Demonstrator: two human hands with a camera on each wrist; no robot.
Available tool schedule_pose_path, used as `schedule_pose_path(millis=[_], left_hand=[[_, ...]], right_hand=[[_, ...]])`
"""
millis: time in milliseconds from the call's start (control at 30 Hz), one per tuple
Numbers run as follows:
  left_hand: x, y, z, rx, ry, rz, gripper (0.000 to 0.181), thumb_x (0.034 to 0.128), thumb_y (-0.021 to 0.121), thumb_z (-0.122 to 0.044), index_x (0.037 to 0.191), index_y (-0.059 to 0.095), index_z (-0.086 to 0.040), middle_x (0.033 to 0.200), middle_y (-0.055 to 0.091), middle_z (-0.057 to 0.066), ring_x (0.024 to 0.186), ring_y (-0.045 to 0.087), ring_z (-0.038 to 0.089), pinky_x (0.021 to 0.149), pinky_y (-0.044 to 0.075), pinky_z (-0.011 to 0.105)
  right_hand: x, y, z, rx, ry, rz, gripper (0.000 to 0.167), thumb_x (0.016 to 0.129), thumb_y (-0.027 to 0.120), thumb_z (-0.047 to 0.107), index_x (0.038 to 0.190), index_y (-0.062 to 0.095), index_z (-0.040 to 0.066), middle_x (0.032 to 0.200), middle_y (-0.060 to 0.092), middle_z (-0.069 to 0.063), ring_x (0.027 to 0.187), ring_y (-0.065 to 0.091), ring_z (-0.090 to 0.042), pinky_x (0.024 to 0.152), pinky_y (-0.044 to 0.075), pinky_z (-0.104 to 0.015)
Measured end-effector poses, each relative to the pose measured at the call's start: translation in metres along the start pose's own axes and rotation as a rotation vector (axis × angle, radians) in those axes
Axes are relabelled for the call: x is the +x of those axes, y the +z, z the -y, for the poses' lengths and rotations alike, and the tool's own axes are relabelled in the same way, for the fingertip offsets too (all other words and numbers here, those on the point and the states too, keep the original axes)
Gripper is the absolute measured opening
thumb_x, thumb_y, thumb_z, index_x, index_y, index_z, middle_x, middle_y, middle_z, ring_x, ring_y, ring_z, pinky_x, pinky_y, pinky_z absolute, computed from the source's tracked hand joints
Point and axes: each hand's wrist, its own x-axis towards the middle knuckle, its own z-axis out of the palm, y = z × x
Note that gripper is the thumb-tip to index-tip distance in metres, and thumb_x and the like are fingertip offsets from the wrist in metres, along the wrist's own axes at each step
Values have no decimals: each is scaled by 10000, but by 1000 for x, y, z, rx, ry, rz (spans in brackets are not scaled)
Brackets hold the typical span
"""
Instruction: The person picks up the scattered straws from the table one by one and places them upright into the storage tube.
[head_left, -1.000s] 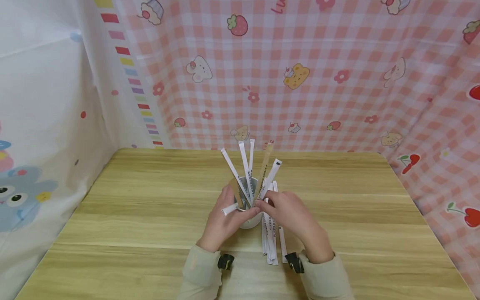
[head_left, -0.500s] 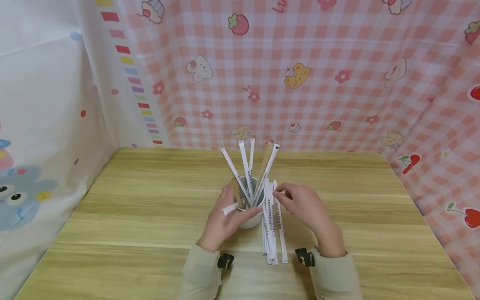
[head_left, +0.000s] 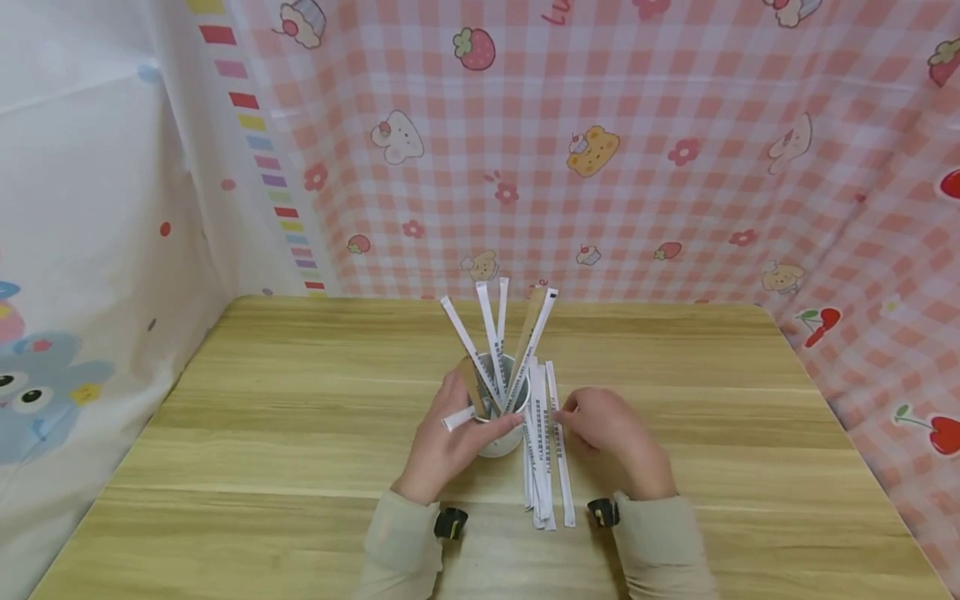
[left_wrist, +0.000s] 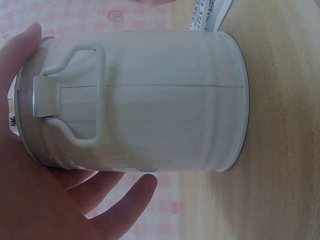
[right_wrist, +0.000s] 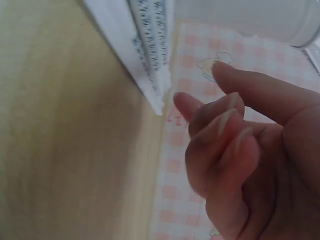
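Note:
My left hand [head_left: 447,437] grips a white metal cup [head_left: 501,446], thumb at the near rim. The left wrist view shows the cup [left_wrist: 150,115] with its wire handle, my hand [left_wrist: 45,195] around its top end. White-wrapped straws [head_left: 491,325] and brown sticks [head_left: 529,321] stand in the cup, leaning outward. More wrapped straws [head_left: 542,467] lie beside it on the right. My right hand [head_left: 615,429] is at the rightmost loose straw [head_left: 566,492]. In the right wrist view that hand [right_wrist: 240,150] has bent fingers, thumb apart, nothing between, near the straws' ends [right_wrist: 150,75].
The wooden table [head_left: 300,417] extends on both sides of the cup. A pink checked cloth [head_left: 637,208] hangs behind its far edge, with a white cloth [head_left: 97,208] at the left. A black band [head_left: 451,523] sits at my left cuff.
My right hand has let go of a wrapped straw, which now leans in the cup, and has moved right and nearer to the loose straws' right side. My left hand has stayed on the cup.

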Motion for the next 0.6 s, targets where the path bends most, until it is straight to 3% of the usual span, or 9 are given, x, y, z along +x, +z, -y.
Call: schedule_pose_path(millis=[267,467,600], left_hand=[[0,0,-1,4,-9,-1,827,674,684,-553,1343,323,-227,1220,429,-6,1099,451,171,830,423,395],[-1,0,-2,15,-21,-3,862,667,683,-563,1360,308,-213,1213,424,-26,1089,440,134,827,425,392],[-1,0,-1,18,-19,-6,865,667,684,-562,1359,312,-199,1212,425,-28,1081,434,115,828,424,388]], right_hand=[[2,12,0,-29,64,19,334,829,604,326,622,560,68,451,440,-17,385,387,-141,432,348,-276],[1,16,7,-57,73,-17,346,816,619,297,573,558,59,441,472,-30,364,393,-139,388,320,-266],[0,19,8,-60,55,-23,293,808,594,186,550,570,50,427,481,-19,353,415,-129,364,315,-238]])
